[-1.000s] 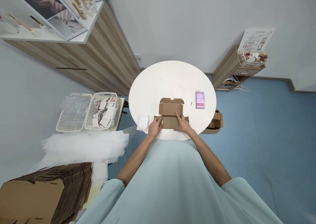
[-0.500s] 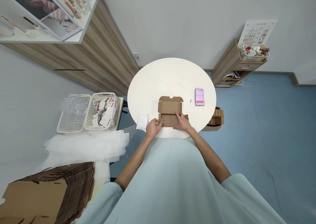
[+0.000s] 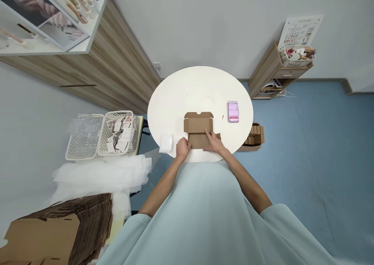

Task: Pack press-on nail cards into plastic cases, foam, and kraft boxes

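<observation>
1. Cardboard box [image 3: 198, 127]: on the white table [image 3: 171, 95], toward the near edge, between both hands. Lid panel open, away from the wearer; its angle hard to judge from above.
2. Left hand [image 3: 183, 150]: at the box's left end, fingers curled in and pinching the end wall. Wrist lies over the near rim.
3. Right hand [image 3: 215, 143]: spread over the right part of the box, forefinger near the lid fold, thumb at the near side; laid on, not clenched. A right-end flap juts out past the knuckles.
4. White packet [image 3: 166, 143]: just left of the left hand, one corner at the table's rim. Little room on that side.
5. Phone-like device [image 3: 233, 112], screen blurred: beyond the right hand, near the right rim. Small dark mark [image 3: 222, 117] between it and the lid.
6. Widest room: white surface from the lid's far edge to the table's far rim.
7. Carton of small boxes [image 3: 248, 148]: low by the right rim, partly hidden beneath it. Blue floor [image 3: 298, 152] stretches right of it.
</observation>
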Tool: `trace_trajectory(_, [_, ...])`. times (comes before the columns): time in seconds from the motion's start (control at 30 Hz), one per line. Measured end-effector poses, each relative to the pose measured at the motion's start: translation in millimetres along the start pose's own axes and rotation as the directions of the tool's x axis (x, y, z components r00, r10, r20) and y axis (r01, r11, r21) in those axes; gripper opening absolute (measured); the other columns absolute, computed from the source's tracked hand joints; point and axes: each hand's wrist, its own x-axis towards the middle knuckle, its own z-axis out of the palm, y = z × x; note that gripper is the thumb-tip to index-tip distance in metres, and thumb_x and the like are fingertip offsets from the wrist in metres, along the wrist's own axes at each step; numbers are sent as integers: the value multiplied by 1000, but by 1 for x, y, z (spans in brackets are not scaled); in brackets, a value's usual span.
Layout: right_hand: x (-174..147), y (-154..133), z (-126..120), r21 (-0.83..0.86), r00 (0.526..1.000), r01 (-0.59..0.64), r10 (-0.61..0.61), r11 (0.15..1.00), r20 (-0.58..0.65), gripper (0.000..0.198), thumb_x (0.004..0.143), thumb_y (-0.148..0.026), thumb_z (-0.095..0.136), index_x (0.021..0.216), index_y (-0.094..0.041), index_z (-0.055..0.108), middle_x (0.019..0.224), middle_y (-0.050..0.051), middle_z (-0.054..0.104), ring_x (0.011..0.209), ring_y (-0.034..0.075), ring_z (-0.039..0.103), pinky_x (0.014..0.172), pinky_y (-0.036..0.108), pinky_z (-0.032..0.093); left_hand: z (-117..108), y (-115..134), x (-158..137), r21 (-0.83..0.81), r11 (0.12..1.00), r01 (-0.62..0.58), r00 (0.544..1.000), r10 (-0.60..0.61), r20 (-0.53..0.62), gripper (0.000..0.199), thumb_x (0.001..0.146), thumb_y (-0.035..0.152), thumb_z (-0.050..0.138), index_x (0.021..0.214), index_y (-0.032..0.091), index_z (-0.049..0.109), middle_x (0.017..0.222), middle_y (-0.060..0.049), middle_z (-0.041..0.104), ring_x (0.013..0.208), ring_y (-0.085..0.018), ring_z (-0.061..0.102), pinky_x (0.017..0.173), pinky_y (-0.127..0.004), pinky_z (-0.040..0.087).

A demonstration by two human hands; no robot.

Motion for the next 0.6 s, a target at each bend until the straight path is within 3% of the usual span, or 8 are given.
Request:
trace_trajectory(0.07, [-11, 7, -1, 59, 996, 34, -29, 998, -85, 115, 84, -40, 88, 172, -34, 14, 166, 19, 33, 130, 34, 62, 98, 41, 55, 1, 1, -1, 3, 1000, 5, 1000, -5, -3, 8, 93, 17, 60, 101, 20, 61, 103, -10, 71, 96, -25, 66, 82, -34, 45])
trace_trajectory(0.13, [-24, 20, 0, 140, 968, 74, -37, 987, -247, 86, 97, -42, 72, 168, -29, 26, 161, 17, 41, 124, 29, 64, 94, 38, 56, 2, 3, -2, 0, 1000, 9, 1000, -9, -8, 8, 93, 17, 60, 101, 20, 61, 103, -10, 70, 95, -26, 66, 81, -34, 45])
trace_trajectory(0.23, [-40, 44, 5, 241, 887, -5, 116, 971, -448, 52, 105, -43, 54, 150, -18, 49, 138, 16, 62, 106, 25, 68, 86, 37, 56, 3, 3, -3, 13, 1000, 2, 1000, -2, -16, 9, 93, 16, 60, 101, 20, 60, 102, -10, 69, 95, -27, 65, 80, -34, 44])
trace_trajectory(0.3, [-44, 58, 11, 283, 863, -113, 236, 952, -447, 39, 103, -42, 55, 131, -16, 60, 120, 14, 71, 95, 25, 68, 83, 37, 54, 4, 4, -3, 29, 1000, -9, 1000, 10, -22, 8, 94, 16, 59, 100, 21, 60, 102, -10, 69, 96, -27, 65, 79, -34, 44])
trace_trajectory(0.4, [-44, 66, 18, 300, 879, -197, 304, 933, -368, 21, 102, -37, 54, 105, -19, 63, 102, 10, 76, 90, 25, 70, 81, 34, 52, 5, 5, -4, 42, 999, -17, 999, 18, -34, 7, 95, 15, 57, 99, 21, 60, 102, -10, 68, 97, -27, 65, 80, -34, 44])
trace_trajectory(0.6, [-46, 49, 16, 291, 910, -122, 224, 949, -348, 15, 104, -34, 51, 96, -23, 58, 93, 7, 77, 90, 24, 74, 78, 31, 50, 5, 10, -6, 21, 1000, -6, 999, 6, -32, 10, 96, 14, 57, 103, 19, 61, 104, -12, 67, 95, -28, 65, 80, -36, 46])
